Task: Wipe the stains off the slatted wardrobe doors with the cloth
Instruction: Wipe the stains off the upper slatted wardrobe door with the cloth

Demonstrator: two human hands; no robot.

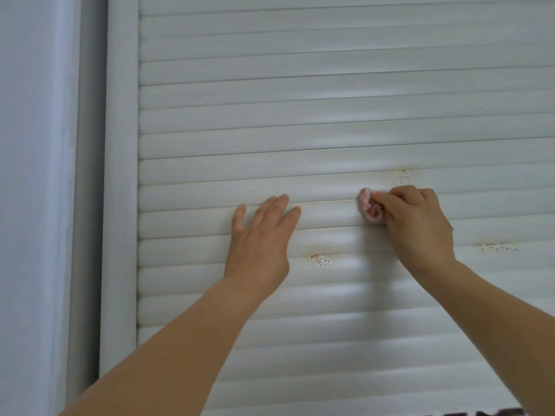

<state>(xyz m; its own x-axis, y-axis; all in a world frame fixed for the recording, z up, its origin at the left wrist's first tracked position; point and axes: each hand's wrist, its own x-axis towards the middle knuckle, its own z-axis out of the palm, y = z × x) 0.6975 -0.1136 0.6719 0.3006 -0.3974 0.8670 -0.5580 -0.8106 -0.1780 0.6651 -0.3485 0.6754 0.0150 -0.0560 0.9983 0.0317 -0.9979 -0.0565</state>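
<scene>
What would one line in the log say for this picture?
left hand: flat on slatted door | right hand: holds pink cloth against slats | stains: three speckled patches unwiped | step: wiping

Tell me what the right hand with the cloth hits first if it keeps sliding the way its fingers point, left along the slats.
Probably the left hand, resting flat on the same slats. Between the cloth in the right hand and it, only bare slatted door shows.
</scene>
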